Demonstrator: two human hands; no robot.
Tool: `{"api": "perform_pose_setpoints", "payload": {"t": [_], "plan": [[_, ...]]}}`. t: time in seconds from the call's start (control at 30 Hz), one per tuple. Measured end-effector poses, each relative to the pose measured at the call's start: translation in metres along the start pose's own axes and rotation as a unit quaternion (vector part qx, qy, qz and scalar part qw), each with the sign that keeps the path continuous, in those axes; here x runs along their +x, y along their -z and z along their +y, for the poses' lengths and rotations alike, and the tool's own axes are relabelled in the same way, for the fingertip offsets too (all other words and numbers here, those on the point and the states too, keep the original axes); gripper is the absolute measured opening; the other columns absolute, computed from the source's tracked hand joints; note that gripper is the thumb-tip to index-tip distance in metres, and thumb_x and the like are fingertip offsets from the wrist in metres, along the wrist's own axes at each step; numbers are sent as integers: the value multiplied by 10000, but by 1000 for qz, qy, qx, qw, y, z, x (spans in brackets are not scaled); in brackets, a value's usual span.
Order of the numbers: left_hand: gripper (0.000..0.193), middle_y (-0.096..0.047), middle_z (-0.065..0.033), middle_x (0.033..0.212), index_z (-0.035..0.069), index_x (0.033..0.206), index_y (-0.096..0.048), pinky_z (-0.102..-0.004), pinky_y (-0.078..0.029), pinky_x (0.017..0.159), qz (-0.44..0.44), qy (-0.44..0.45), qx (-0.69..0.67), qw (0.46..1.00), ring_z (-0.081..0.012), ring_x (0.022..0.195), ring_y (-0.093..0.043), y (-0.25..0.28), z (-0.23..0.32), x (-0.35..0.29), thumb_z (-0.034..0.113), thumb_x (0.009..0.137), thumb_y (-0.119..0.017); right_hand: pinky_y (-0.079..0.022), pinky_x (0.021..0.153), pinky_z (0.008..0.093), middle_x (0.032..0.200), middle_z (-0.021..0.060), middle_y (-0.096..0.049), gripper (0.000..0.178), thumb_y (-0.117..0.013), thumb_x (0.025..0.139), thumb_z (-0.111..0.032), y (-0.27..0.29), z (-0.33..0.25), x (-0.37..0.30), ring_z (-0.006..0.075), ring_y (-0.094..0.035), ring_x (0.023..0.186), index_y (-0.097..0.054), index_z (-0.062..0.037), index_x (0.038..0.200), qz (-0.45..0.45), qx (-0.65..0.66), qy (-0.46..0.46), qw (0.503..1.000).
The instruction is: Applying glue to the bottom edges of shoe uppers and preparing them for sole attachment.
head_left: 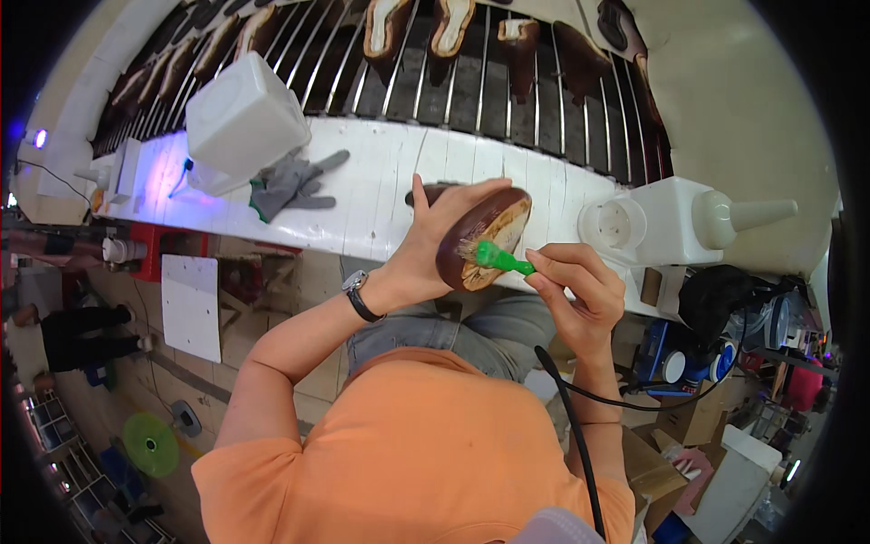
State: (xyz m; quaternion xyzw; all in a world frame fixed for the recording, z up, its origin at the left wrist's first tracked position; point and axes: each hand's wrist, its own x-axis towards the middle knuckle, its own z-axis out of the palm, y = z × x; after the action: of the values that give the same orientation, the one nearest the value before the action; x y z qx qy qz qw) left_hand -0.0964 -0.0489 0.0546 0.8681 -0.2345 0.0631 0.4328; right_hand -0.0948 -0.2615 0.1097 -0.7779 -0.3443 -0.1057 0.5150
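My left hand (424,238) grips a dark brown shoe upper (450,243) that is stretched over a last. The tan underside (509,223) of the shoe faces to the right and up. Between the fingertips of my right hand (584,288) is a small brush with a green handle (497,257). Its bristles touch the shoe's brown edge, near the border with the tan underside. The shoe is held in the air over the near edge of the white bench (381,218). A dark part of it shows behind my left fingers.
A white square jug (245,118) and a grey glove (294,186) lie on the bench at left. At right stand a white cup (613,227) and a white spouted bottle (675,218). Beyond, a metal bar rack (480,100) carries several brown shoes (388,36). A black cable (580,435) crosses my right arm.
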Motion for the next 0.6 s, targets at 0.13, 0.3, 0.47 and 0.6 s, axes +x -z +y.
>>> {"api": "perform_pose_setpoints", "payload": {"t": [0.13, 0.3, 0.47, 0.6], "plan": [[871, -473, -54, 1381, 144, 1412, -398, -695, 26, 1059, -132, 57, -78, 986, -244, 1290, -450, 23, 0, 11, 392, 694, -823, -487, 541, 263, 847, 81, -662, 242, -755, 733, 19, 9, 8, 14, 167, -629, 644, -715, -7, 970, 34, -56, 63, 996], [762, -628, -84, 1153, 49, 1268, -507, -366, -422, 1006, -206, 0, -270, 941, -188, 1053, -570, 45, -12, 51, 229, 637, -895, -478, 526, 282, 834, 63, -655, 242, -780, 709, -25, 22, 19, 43, 192, -620, 643, -707, -38, 939, 55, -155, 137, 977], [673, -640, -66, 1159, 23, 1232, -560, -300, -480, 927, -359, -62, -211, 907, -138, 1039, -576, 64, -31, 98, 167, 660, -885, -485, 540, 301, 825, 38, -656, 203, -772, 727, -106, 35, 15, 71, 204, -623, 649, -711, -55, 914, 3, -249, 181, 951], [694, -636, -67, 1171, 13, 1231, -558, -298, -473, 940, -405, -47, -240, 881, -140, 1053, -569, 61, -39, 115, 159, 643, -896, -484, 571, 283, 822, 61, -672, 156, -766, 748, -103, 61, 15, 76, 211, -640, 692, -714, -33, 877, -67, -149, 91, 982]]}}
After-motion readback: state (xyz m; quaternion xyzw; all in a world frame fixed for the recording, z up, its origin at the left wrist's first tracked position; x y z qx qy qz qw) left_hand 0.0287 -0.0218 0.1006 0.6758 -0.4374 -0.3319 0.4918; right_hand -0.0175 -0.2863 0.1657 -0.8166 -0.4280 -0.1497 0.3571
